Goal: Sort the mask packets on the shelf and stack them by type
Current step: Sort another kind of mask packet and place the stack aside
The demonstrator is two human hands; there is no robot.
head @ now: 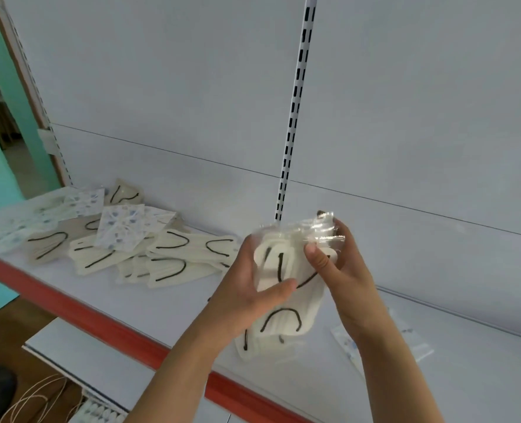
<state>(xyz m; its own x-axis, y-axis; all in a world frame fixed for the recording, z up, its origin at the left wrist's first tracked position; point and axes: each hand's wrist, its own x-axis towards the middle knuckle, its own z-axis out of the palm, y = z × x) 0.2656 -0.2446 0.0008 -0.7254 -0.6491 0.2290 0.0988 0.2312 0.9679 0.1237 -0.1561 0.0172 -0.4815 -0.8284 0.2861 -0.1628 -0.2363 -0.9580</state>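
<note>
Left hand (247, 288) and right hand (341, 264) both gripping cream mask packets (286, 303) above shelf (173, 303). Unsorted pile (149, 248) lying left of hands. Advising: be squaring edges, keeping thumbs clamping slippery film.

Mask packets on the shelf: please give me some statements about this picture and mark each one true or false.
1. Both hands hold cream mask packets with black ear loops. True.
2. The left hand rests flat on the shelf. False: it grips the held packets from the left.
3. The loose pile on the left holds both cream packets and blue-patterned packets. True.
4. The shelf edge strip is green. False: it is red.
5. The right hand hangs free. False: it pinches the clear wrapper at the top.
</note>
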